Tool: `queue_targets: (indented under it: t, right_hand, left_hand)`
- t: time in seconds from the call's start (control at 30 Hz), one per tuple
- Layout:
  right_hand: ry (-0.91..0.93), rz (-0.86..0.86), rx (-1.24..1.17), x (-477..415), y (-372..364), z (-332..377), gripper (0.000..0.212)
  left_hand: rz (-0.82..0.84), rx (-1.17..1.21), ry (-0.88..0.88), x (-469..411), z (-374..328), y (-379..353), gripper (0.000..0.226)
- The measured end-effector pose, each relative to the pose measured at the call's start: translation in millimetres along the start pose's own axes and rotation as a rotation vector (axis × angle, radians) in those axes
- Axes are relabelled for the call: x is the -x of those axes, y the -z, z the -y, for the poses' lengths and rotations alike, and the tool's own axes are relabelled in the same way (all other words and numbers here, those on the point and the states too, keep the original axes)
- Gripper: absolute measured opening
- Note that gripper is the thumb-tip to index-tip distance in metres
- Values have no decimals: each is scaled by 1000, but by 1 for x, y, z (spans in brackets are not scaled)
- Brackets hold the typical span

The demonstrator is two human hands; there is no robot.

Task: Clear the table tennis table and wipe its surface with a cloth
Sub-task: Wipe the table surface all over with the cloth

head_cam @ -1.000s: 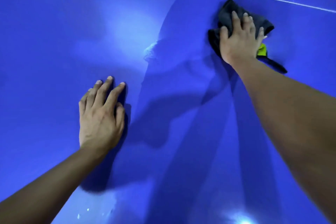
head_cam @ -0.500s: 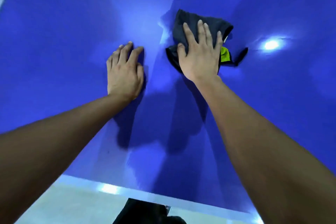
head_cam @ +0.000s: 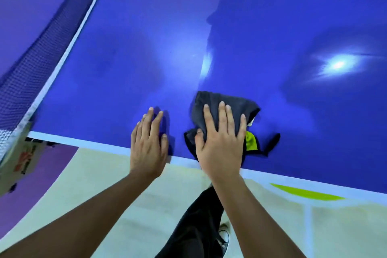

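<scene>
Table tennis table: I judged clearing done, wiping partway. Right hand, fingers straight, pressed cloth at near edge; left hand lay flat, empty.

Cloth on the surface near its front edge, right hand flat on the cloth, left hand flat on the surface just left, net at far left.

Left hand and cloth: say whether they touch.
Apart. Head view shows bare blue table between the left hand and the cloth; only the right hand presses it.
</scene>
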State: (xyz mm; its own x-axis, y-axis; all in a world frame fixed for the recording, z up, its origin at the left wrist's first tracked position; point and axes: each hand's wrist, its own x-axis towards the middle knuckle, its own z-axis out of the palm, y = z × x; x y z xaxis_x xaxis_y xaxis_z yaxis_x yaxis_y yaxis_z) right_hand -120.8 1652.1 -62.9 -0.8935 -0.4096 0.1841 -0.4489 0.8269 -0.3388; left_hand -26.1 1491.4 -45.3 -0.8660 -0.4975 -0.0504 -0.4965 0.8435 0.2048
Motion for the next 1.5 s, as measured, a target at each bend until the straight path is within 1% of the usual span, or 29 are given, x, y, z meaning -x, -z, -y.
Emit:
queue_targets:
  t: [0.07, 0.17, 0.3, 0.4, 0.47, 0.5, 0.6, 0.67, 0.77, 0.83, 0.93, 1.07, 1.17, 1.27, 1.37, 1.43, 1.5]
  right_hand:
    - [-14, 21, -33, 25, 1, 12, 61]
    - [29, 61, -48, 52, 2, 27, 62]
    - [35, 57, -19, 53, -1, 29, 62]
    - [84, 43, 23, 47, -7, 22, 61]
    - [175, 37, 38, 34, -12, 18, 60]
    - [212, 33, 37, 25, -14, 16, 59]
    - [228, 13, 42, 5, -22, 23, 59]
    - [205, 3, 47, -9, -30, 32, 60]
    - [196, 10, 45, -35, -36, 39, 61]
    - [164, 32, 65, -61, -37, 41, 61]
    - [78, 83, 104, -99, -40, 48, 62]
    - [-14, 128, 124, -143, -47, 52, 63]
    - [-47, 168, 144, -176, -54, 48, 65]
    - [-73, 197, 163, -214, -59, 41, 66]
    - [-99, 172, 170, -252, -65, 34, 66]
    - [-95, 148, 163, -276, -69, 26, 66]
    - [-93, 133, 153, -304, -74, 18, 66]
  left_hand:
    - [22, -14, 3, 20, 16, 0, 60]
    - [56, -30, -11, 41, 26, 2, 62]
    - [74, 63, 96, 32, 19, 7, 54]
    - [67, 25, 103, 33, 12, 6, 56]
    - [58, -25, 74, 37, 12, 8, 62]
    - [44, -31, 59, 37, 15, 8, 61]
    - [-50, 66, 36, 20, 31, 10, 46]
    - [-117, 197, 7, -2, 48, 15, 36]
    - [-115, 275, -103, -43, 73, 25, 30]
    - [-98, 243, -184, -76, 86, 29, 31]
    - [-72, 188, -232, -127, 98, 32, 36]
    - [-63, 136, -310, -187, 95, 33, 42]
    - [-52, 112, -379, -232, 89, 31, 46]
    - [-68, 157, -394, -280, 79, 30, 49]
    - [-90, 204, -381, -340, 63, 29, 53]
    - [-88, 146, -384, -374, 56, 22, 56]
    - [-82, 77, -344, -396, 54, 16, 58]
